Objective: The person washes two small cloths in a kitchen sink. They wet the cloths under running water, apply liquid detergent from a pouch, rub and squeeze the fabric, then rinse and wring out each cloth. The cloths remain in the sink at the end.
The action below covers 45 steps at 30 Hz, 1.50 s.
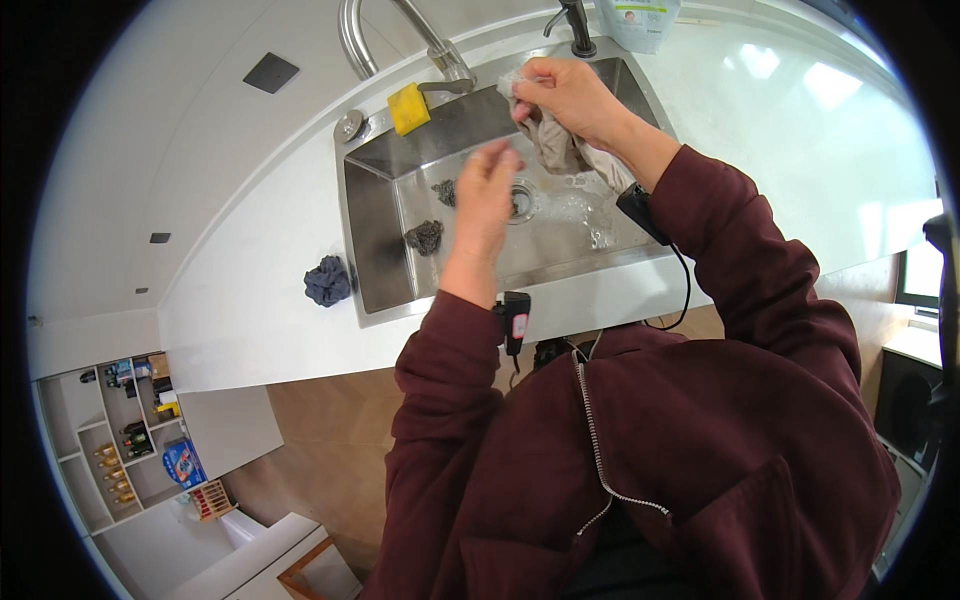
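My right hand (562,94) grips a wet greyish-white cloth (555,142) over the stainless steel sink (375,247). The cloth hangs in folds from the fingers towards the sleeve. Lower and to the left, my left hand (484,191) is raised above the basin, blurred, with loosely curled fingers and nothing visible in them. Beside it in the basin lie two dark grey mesh-like wads, one wad (425,238) at the left and another wad (445,193) partly hidden by the hand. The drain (521,201) shows between the hands, with water and suds to its right.
A yellow sponge (409,109) rests on the sink's back rim, next to the faucet (450,67) and a round metal knob (349,126). A dark dispenser spout (576,30) and a refill pouch (637,22) stand behind. A crumpled dark blue-grey cloth (328,281) lies on the white counter (247,300).
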{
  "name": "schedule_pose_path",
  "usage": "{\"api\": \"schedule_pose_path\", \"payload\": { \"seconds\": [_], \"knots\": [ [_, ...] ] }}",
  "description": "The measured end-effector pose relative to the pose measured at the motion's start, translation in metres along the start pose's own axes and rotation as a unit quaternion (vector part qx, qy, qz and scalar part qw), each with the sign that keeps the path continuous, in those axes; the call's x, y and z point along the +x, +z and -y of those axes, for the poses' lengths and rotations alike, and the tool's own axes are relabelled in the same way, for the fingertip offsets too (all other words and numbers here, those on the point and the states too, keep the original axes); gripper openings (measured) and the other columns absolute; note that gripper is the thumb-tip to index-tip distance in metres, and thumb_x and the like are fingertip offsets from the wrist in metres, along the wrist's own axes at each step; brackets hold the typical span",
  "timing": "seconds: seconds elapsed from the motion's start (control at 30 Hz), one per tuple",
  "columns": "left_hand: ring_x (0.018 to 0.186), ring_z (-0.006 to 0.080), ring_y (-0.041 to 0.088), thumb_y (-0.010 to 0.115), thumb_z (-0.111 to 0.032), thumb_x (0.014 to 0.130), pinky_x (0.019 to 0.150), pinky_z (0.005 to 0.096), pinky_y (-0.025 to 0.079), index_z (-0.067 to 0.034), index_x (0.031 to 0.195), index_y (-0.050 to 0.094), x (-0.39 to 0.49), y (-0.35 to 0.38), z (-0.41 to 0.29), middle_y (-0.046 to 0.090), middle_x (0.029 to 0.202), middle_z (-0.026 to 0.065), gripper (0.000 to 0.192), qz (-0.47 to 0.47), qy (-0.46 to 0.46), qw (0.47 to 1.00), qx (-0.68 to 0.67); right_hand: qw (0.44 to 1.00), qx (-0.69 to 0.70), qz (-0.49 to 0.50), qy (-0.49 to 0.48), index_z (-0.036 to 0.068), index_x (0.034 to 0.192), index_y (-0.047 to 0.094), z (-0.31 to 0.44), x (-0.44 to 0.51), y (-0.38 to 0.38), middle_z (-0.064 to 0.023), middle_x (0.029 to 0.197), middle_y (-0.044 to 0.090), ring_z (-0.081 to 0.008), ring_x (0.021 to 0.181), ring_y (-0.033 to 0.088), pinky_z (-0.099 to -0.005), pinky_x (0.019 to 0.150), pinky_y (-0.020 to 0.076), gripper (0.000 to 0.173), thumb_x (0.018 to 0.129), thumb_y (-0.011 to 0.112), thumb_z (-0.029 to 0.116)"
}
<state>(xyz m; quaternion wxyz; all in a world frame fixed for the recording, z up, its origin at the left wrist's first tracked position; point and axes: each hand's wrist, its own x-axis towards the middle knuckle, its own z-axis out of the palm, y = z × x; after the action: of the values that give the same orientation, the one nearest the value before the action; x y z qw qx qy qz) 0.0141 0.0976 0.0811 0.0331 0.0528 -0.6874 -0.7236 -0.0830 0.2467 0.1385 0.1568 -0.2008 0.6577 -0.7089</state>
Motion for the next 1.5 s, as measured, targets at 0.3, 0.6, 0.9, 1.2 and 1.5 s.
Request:
{"api": "schedule_pose_path", "payload": {
  "seconds": [0.3,0.6,0.9,1.2,1.5],
  "knots": [
    [0.113,0.0257,0.051,0.043,-0.055,0.093,0.094,0.0424,0.042,-0.007,0.124,0.05,0.013,0.008,-0.001,0.056,0.12,0.0085,0.058,0.083,-0.048,0.862,-0.497,0.997,-0.04,0.048,0.043,-0.001,0.122,0.051,0.007,-0.061,0.004,-0.0111,0.088,0.067,-0.0146,0.07,0.065,-0.0259,0.064,0.0502,0.039,0.088,0.058,0.018],
    [0.107,0.0264,0.057,0.062,-0.02,0.089,0.093,0.0436,0.046,-0.005,0.116,0.055,0.017,0.001,0.005,0.061,0.11,0.0092,0.032,-0.017,0.015,0.914,-0.405,0.938,-0.263,-0.028,-0.223,0.005,0.109,0.061,-0.075,-0.044,-0.015,-0.0074,0.095,0.066,-0.0236,0.081,0.061,-0.0332,0.077,0.0491,0.033,0.077,0.066,0.011],
    [0.106,0.0249,0.059,0.052,-0.009,0.087,0.086,0.0497,0.045,-0.003,0.117,0.05,0.01,-0.057,0.036,0.063,0.104,0.0129,0.031,-0.186,-0.225,0.946,-0.142,0.974,0.145,-0.097,0.142,0.003,0.099,0.056,-0.039,-0.025,-0.036,-0.0078,0.1,0.063,-0.0188,0.093,0.059,-0.0367,0.085,0.0487,0.014,0.09,0.047,0.008],
    [0.123,0.0348,0.046,0.049,-0.051,0.092,0.096,0.0616,0.037,-0.002,0.127,0.044,0.009,0.011,0.034,0.047,0.132,0.0181,0.061,0.048,-0.244,0.829,-0.5,0.865,0.454,-0.161,0.14,-0.002,0.112,0.054,-0.12,-0.007,-0.011,-0.0144,0.114,0.059,-0.0276,0.105,0.056,-0.0416,0.096,0.0428,0.032,0.095,0.038,0.019],
    [0.099,0.0229,0.058,0.05,-0.037,0.095,0.085,0.0365,0.05,-0.005,0.116,0.05,0.034,0.014,0.073,0.057,0.11,0.0091,0.038,-0.074,-0.151,0.864,-0.475,0.961,0.243,-0.086,0.1,0.0,0.125,0.053,-0.084,-0.071,0.058,-0.0106,0.133,0.049,-0.0211,0.129,0.039,-0.0347,0.11,0.0206,0.047,0.087,0.057,0.027]
  ]
}}
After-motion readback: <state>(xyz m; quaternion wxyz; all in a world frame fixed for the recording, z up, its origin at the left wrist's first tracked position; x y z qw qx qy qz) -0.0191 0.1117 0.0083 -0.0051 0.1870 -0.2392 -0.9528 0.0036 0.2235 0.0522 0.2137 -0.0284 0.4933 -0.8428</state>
